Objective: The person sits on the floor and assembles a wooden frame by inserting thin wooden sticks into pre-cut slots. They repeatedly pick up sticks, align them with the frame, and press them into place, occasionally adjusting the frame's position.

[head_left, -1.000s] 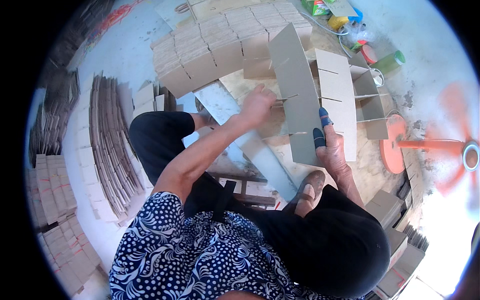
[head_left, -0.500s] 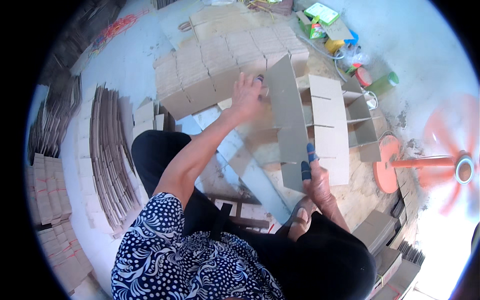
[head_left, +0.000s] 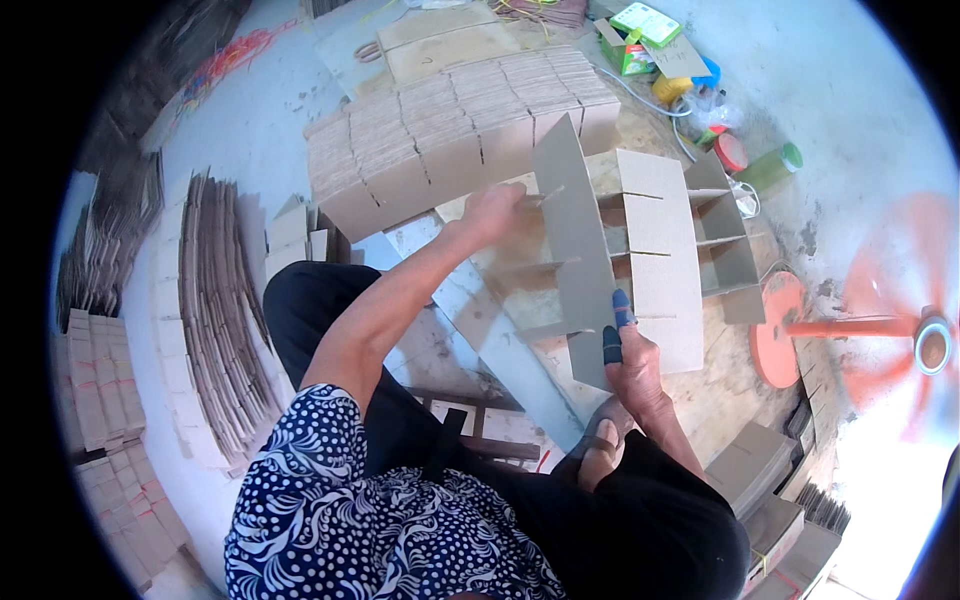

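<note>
The right hand [head_left: 635, 368] grasps a long grey-brown cardboard panel [head_left: 580, 255] by the right edge near its lower end; two of its fingers [head_left: 612, 345], wrapped in dark blue, lie along that edge, and the others are hidden. The panel stands tilted over the pale wooden counter [head_left: 735, 365], in front of the person, with thin cardboard cross strips [head_left: 550, 329] sticking out from its left side. The left hand [head_left: 488, 215] is beside the upper part of the panel, fingers bent; their tips are blurred against a strip, so whether they pinch it cannot be told.

Right of the panel lies a pale brown slotted cardboard sheet [head_left: 660, 260], partly hiding the strips beneath. Beyond it, crossed cardboard pieces form open-topped cells [head_left: 722, 268]. A thick stack of slotted brown cardboard sheets [head_left: 450, 140] lies behind the left hand.

Among the containers, a green-lidded translucent jar [head_left: 772, 170] lies near a red-lidded tub [head_left: 730, 152]; what they hold is unclear. A green-and-white carton [head_left: 638, 60] is near a crumpled clear plastic bag [head_left: 708, 110], whose contents are indistinct. The orange fan [head_left: 775, 335] has blurred blades, and cardboard boxes [head_left: 775, 530] at lower right are partly covered by the black-clad knee [head_left: 690, 530].
</note>
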Demonstrator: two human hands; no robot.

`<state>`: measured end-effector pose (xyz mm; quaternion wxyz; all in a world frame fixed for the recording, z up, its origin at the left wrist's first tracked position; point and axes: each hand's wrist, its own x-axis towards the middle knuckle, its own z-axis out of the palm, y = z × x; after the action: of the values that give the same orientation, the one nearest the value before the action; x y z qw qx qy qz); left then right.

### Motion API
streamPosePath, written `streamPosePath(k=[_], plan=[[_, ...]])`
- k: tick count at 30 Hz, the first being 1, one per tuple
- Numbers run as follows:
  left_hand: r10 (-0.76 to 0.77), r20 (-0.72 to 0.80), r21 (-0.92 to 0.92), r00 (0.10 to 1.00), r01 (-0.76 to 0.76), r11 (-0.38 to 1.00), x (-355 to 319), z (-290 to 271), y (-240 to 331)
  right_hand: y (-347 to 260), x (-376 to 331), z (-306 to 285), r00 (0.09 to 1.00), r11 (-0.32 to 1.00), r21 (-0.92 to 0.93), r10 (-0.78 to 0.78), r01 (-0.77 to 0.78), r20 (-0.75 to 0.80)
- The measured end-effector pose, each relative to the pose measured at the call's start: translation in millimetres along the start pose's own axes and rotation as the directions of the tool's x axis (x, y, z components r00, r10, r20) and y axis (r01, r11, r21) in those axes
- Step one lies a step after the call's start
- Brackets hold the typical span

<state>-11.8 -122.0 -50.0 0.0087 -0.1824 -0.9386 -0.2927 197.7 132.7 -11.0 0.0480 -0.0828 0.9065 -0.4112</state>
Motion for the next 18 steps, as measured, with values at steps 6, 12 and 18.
streamPosePath(k=[6, 12, 18], plan=[[-0.009, 0.051, -0.036, 0.999, 0.011, 0.999, -2, -11, 9, -25, 14, 0, 0.996, 0.97, -0.226, -0.092, 0.093, 0.015], [-0.027, 0.051, -0.073, 0.998, 0.031, 0.997, -6, -15, 20, -17, 22, 9, 0.995, 0.955, -0.281, -0.098, 0.092, -0.007], [0.053, -0.043, -0.041, 0.998, -0.055, 0.998, -5, -13, 20, -35, 36, -14, 0.996, 0.913, -0.406, -0.004, 0.041, 0.091]])
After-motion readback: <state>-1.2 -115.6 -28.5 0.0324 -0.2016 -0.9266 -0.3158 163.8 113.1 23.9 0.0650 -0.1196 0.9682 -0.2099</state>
